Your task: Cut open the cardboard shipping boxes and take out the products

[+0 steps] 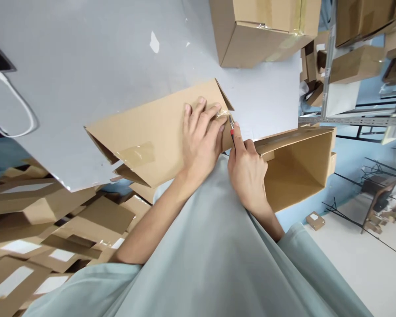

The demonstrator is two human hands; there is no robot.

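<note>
A flattened cardboard box (158,132) lies at a slant over the near edge of the grey table (102,57). My left hand (203,132) rests on its right part with the fingers spread. In my right hand (247,165) is a utility knife (232,127), red and black as far as it shows, with the index finger stretched along it. The blade tip is at the box's right end, beside a bit of clear tape (222,113). Another strip of tape (137,152) sticks to the left end, where the flaps gape.
A taped carton (267,39) stands at the table's far right. An open box (297,171) is beside my right arm. Many cartons (95,220) are piled at lower left. A white cable (28,112) hangs over the left edge; shelves (353,101) stand right.
</note>
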